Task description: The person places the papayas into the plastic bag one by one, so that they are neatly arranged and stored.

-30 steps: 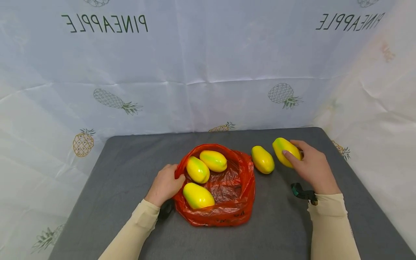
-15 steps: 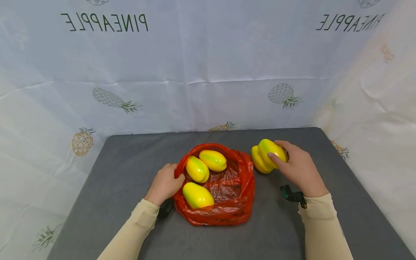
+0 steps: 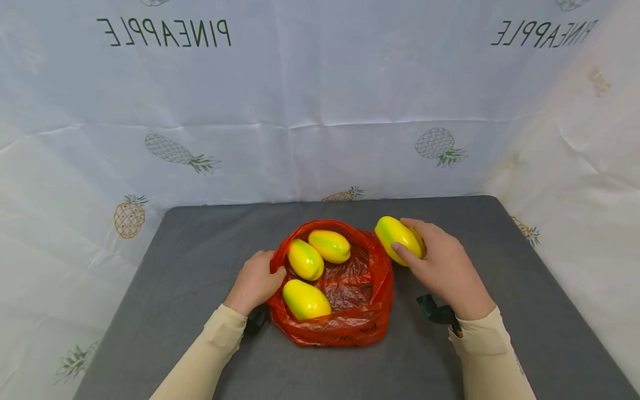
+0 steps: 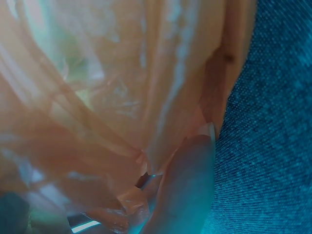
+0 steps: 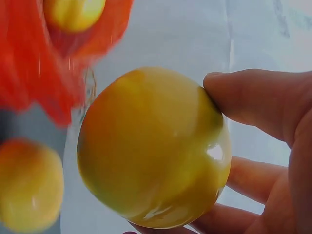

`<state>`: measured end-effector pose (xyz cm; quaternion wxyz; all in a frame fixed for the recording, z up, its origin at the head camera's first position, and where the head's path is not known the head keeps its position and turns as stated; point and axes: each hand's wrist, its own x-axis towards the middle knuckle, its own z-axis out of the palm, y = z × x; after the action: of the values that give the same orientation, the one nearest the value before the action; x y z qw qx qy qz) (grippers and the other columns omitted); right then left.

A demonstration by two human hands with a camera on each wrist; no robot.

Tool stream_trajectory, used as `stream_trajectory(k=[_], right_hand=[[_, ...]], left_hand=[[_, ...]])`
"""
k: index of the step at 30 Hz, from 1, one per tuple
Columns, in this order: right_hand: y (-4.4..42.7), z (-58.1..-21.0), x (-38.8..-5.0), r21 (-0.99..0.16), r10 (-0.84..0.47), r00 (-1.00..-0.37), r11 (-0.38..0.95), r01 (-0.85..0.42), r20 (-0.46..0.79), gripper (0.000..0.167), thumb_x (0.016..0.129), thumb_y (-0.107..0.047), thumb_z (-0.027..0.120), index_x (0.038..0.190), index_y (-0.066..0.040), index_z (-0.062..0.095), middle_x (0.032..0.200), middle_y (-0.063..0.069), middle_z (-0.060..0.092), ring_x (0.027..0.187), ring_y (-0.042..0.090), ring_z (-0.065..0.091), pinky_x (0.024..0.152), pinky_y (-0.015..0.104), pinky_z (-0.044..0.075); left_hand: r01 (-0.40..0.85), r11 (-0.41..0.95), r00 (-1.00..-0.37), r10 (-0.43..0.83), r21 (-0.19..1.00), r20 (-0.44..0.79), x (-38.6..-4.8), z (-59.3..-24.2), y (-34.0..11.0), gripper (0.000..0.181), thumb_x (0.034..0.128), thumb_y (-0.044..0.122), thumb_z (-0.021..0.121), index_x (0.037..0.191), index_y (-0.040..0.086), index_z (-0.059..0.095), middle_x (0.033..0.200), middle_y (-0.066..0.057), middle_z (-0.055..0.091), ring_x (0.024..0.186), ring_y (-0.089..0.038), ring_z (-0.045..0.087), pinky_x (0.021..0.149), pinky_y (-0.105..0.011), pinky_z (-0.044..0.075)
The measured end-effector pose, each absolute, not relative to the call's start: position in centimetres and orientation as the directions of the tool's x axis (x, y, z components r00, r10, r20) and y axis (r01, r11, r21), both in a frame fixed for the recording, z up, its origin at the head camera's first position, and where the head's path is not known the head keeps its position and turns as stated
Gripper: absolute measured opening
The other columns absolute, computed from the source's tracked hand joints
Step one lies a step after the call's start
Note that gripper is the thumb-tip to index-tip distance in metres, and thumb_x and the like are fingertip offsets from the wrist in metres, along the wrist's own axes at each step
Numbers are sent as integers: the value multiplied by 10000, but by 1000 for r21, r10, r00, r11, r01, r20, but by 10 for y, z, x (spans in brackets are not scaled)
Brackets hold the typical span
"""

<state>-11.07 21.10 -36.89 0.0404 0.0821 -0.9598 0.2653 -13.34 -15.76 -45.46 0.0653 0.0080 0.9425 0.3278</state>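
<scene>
Your right grip (image 3: 448, 269) pinches a yellow fruit (image 3: 396, 239) on its right side, beside the right rim of the red bag (image 3: 345, 332). In the right-wrist view, a second fruit (image 5: 30, 186) shows near it, below the bag. Your left grip (image 3: 255, 284) pinches the bag's left rim; three yellow fruits (image 3: 305, 260) lie inside, and the bag stands on the tabletop (image 3: 215, 239).

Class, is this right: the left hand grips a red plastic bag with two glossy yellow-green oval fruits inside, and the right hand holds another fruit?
The count is wrong: the head view shows three glossy yellow-green oval fruits inside the red plastic bag, not two. The rest stands: the left hand grips the bag and the right hand holds another fruit.
</scene>
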Motion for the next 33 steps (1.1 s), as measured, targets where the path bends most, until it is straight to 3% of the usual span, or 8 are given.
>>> stream_trajectory(k=[10,19,33], right_hand=[[171,-375,-97,-506,-275,-950,805,-311,146,587,1013,-407,749,1525,-164,593,1440,60,691,1116,248,702,890,462,607],[148,-389,-89,-478,-347,-931,803,-357,111,603,981,-421,786,1510,-195,606,1434,36,677,1144,207,693,959,458,612],[132,-405,-81,-457,-379,-925,819,-348,24,583,950,-426,812,1461,-199,646,1390,28,704,1174,206,699,1019,466,598]], left_hand=[[-20,779,-991,68,626,-116,-131,-453,-156,288,985,219,669,1191,23,718,1078,-143,651,830,-252,595,726,-373,593],[-21,774,-991,66,632,-115,-132,-453,-156,204,983,216,670,1087,51,729,1019,-130,629,797,-251,581,686,-338,551],[-7,783,-992,74,622,-104,-132,-452,-156,223,981,220,661,1085,35,729,990,-131,631,804,-266,580,674,-349,526]])
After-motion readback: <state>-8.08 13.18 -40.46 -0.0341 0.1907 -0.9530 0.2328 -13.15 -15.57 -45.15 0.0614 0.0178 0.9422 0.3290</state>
